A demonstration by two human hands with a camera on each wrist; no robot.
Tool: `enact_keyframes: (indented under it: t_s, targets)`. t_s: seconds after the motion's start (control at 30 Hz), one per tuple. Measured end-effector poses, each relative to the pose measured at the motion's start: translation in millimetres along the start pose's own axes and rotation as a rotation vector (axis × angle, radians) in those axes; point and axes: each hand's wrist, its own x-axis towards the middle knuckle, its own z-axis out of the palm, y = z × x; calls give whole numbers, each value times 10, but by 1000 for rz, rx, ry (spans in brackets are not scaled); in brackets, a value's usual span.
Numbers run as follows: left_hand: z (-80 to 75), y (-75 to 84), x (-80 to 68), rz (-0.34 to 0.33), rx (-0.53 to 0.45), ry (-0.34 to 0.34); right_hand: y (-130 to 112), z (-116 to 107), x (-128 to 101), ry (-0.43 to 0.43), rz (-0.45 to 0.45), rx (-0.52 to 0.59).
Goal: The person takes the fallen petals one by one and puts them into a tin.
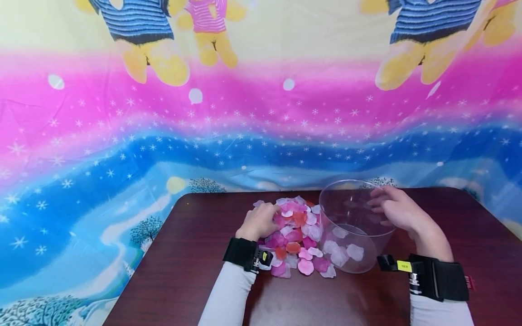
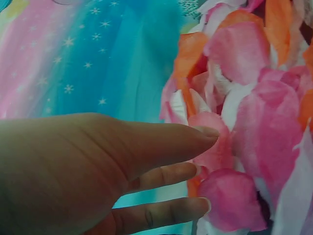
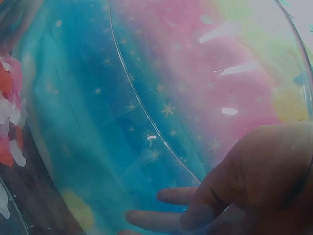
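- Your left hand [image 1: 259, 221] lies on the near-left edge of the petal pile [image 1: 297, 235], fingers loosely extended and close together; the left wrist view shows the fingertips [image 2: 208, 134] touching pink petals without pinching any.
- The petals, pink, white and orange, are heaped on the dark brown tabletop [image 1: 183, 267] between your two hands, touching the left side of the clear container [image 1: 354, 226].
- Your right hand [image 1: 397, 210] rests on the container's far-right rim, fingers curled over the edge and thumb outside, holding the wall; the right wrist view shows the fingers [image 3: 161, 218] seen through the clear plastic.
- The container is tilted, its mouth turned up and towards the pile, with a few pale petals lying inside against the lower wall.
- Black straps [image 1: 240, 252] sit on both wrists over white sleeves [image 1: 226, 296].
- Behind the tabletop hangs a bright cloth [image 1: 163, 136] with pink and blue bands, stars and cartoon bears.
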Motion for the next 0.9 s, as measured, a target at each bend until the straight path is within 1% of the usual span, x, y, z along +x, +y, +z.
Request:
enact_keyframes:
  t_s: [0.07,0.2,0.53,0.7,0.9]
  targets:
    - [23,8,6,-4,5,-7,3,3,-1,1,2,-1]
    - [18,19,-1,0,-9,-9,6,7,-3,-1,5,4]
    - [-143,11,-42,41,-78,5,-7,12,-9,10,3,-5]
    - [-260,25,-84,58,-122,32,-17,11,-9,11,1,-8]
    - [-366,69,-135,104,-159,86,-16,17,-9,14,-1,-8]
